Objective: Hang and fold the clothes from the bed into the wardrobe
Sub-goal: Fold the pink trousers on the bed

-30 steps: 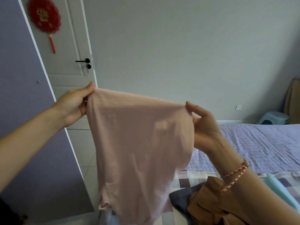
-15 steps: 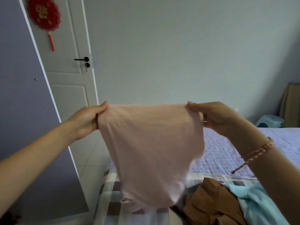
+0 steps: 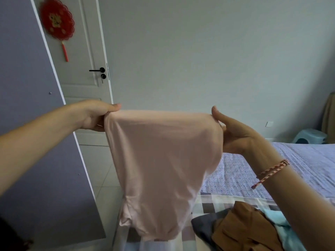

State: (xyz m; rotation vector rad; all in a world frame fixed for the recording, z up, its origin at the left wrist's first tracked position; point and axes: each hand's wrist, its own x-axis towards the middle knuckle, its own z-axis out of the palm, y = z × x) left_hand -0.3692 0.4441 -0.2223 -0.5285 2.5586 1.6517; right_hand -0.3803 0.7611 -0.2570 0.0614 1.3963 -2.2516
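Pink garment hangs in the air in front of you, over the near corner of the bed. Your left hand pinches its upper left corner. Your right hand pinches the upper right corner, so the top edge is stretched between both hands. Brown clothing and light blue clothing lie heaped on the bed under your right forearm.

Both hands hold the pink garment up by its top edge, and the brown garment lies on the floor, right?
Not quite: the head view shows the brown garment lying on the bed, not the floor. The left hand and right hand do hold the pink garment up by its top edge.
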